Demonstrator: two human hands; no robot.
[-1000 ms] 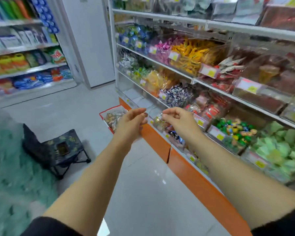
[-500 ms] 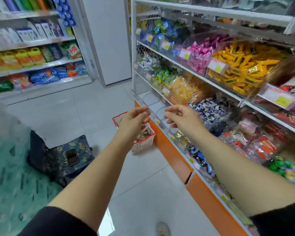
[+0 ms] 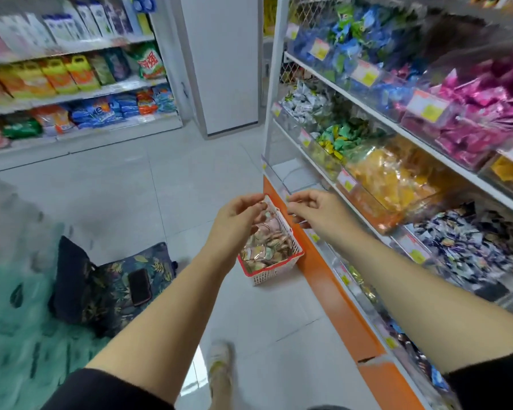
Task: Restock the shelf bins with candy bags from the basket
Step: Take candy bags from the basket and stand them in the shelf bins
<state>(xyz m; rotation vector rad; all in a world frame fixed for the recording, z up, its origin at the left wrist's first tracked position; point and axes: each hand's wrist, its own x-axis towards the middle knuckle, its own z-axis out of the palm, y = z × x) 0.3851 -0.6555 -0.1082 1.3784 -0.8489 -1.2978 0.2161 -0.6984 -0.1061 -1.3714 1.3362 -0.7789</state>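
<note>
1. Far left of your left hand, on the floor: patterned stool with a phone lying on it. Not task.
2. Your left hand: fingers loosely curled, nothing seen in it, above the basket.
3. Basket: on the floor below and between both hands, beside the orange shelf base. Candy bags are heaped inside, so plenty is left to move.
4. Your right hand: thumb near forefinger, blurred. Can't tell if it pinches anything.
5. Just beyond your right hand: clear low bin, no candy visible in it, probably the one to fill. Further right, the orange-candy bin looks full. Restock looks partway at best.
</note>
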